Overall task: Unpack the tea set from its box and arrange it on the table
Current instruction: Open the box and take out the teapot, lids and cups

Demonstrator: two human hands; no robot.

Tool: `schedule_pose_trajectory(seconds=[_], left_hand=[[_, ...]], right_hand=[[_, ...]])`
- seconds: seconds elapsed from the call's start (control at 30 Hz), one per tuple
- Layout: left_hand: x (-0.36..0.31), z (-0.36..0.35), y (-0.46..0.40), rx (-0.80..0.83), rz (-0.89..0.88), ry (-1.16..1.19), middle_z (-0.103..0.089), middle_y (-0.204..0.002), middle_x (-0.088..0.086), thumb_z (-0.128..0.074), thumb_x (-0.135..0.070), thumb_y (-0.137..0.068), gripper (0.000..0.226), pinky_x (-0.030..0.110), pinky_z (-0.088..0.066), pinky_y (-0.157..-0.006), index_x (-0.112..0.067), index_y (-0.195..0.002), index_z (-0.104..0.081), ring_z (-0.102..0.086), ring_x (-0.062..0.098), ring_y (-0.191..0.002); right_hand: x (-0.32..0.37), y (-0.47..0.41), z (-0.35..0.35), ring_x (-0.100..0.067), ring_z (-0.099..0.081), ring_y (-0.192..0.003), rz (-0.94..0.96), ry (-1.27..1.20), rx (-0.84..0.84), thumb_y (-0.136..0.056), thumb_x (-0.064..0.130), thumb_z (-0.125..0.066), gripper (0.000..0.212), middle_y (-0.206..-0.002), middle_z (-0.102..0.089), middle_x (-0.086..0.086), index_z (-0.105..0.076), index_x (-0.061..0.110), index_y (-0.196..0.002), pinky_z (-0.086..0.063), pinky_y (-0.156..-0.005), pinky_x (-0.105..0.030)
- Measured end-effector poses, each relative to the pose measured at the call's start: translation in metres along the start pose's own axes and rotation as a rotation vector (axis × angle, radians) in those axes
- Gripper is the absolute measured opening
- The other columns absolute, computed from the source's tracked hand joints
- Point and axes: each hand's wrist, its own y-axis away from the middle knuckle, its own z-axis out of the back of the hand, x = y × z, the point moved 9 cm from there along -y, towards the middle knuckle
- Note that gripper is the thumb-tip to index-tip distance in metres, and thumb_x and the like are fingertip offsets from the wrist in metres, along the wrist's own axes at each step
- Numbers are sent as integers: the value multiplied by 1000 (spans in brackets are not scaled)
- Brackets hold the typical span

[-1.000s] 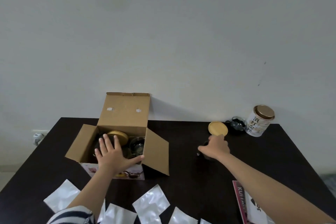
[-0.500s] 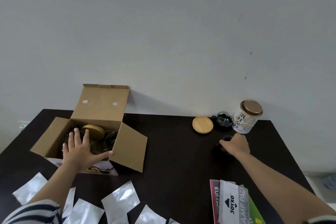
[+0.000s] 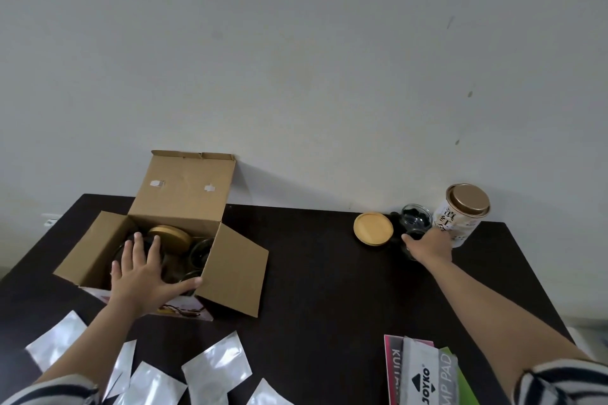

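Partly unpacked: a bamboo lid (image 3: pixel 373 228) and a glass cup (image 3: pixel 416 220) stand on the desk (image 3: pixel 322 276), well right of the cardboard box (image 3: pixel 171 240). The right hand (image 3: pixel 429 246) grips another glass cup beside them. The left hand (image 3: pixel 144 276), fingers spread, rests on the box, where glassware (image 3: pixel 200 251) remains.

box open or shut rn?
Open. The box has its back flap standing up against the wall and its side flaps splayed out; a round wooden lid and glassware show inside.

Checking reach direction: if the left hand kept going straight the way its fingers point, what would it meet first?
Probably the round wooden lid inside the box, just past the left hand's fingertips; depth is unclear.
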Motion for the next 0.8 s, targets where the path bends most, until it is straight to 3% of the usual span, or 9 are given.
schedule_pose_trajectory(seconds=[0.1,0.17,0.23,0.3,0.37,0.57,0.67,0.73,0.8], left_hand=[[0,1,0,-2,-4,12,10,-158,15,-16,-105,-28,153,55,-3,-115,-15,-152,-5,9,33,-145],[-2,1,1,1,-9,13,9,-158,16,-15,-105,-28,153,55,-4,-115,-15,-152,-5,9,33,-145],[-3,2,3,2,-10,10,10,-158,16,-13,-105,-27,154,55,-4,-115,-15,-151,-5,9,33,-145],[-3,3,3,17,-11,2,12,-157,16,-11,-106,-26,155,55,-4,-115,-15,-151,-3,11,33,-145],[-3,4,4,37,-10,-9,14,-157,16,-9,-106,-25,155,54,-4,-115,-15,-151,-1,13,33,-144],[-1,7,6,87,-23,18,19,-155,18,-11,-106,-25,156,55,-2,-115,-15,-151,5,18,35,-143],[-1,8,6,108,-44,38,23,-154,19,-14,-106,-26,157,56,-1,-115,-14,-150,10,21,36,-142],[0,7,6,132,-57,48,26,-153,20,-17,-106,-25,158,57,1,-114,-13,-149,13,23,37,-141],[0,5,5,152,-71,42,28,-151,22,-19,-106,-23,160,58,1,-114,-11,-148,16,25,39,-140]], right_hand=[[-3,-1,-3,-33,-59,-93,-16,10,14,-78,48,-74,63,-111,-57,-21,-56,-1,-112,-49,-63,-35],[-8,6,-1,-37,-56,-107,-44,-7,3,-79,51,-72,71,-123,-52,-22,-50,-1,-122,-53,-80,-46],[-3,23,7,-40,-44,-127,-39,28,-58,-81,50,-70,75,-138,-41,-22,-44,1,-131,-39,-102,-58],[13,48,13,-39,-36,-134,74,102,-146,-83,46,-68,70,-144,-37,-21,-45,1,-132,-30,-109,-59],[40,78,9,-38,-39,-132,266,141,-194,-85,38,-67,60,-142,-41,-22,-50,1,-129,-34,-108,-55],[141,193,-52,-25,-41,-134,591,-106,50,-92,26,-59,51,-142,-45,-11,-47,5,-137,-39,-107,-37],[210,248,-77,-12,-57,-107,730,-171,158,-93,26,-59,47,-135,-50,-2,-49,10,-137,-49,-87,-25],[258,282,-90,-5,-58,-89,829,-195,218,-93,25,-60,42,-125,-57,-1,-54,11,-132,-49,-78,-20],[299,306,-107,-8,-60,-94,878,-214,303,-92,22,-61,35,-116,-63,-3,-59,10,-126,-51,-82,-22]])
